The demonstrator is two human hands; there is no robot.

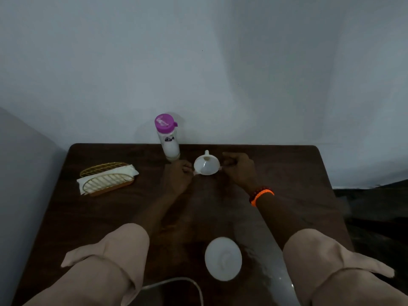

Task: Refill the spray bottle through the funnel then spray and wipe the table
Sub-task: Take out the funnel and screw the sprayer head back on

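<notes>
Funnel (207,166): we pinch its rim with left hand (179,173) and right hand (239,171), likely steadying it for pouring; bottle (169,138) stands just behind.

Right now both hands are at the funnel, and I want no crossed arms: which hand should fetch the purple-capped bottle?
Left. The left hand sits just below the purple-capped bottle, on the funnel's left side. The right hand would probably cross over the funnel.

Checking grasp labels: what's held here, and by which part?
The white funnel, pinched at opposite sides of its rim by the left hand and right hand. Exact finger contact is too dim to tell.
</notes>
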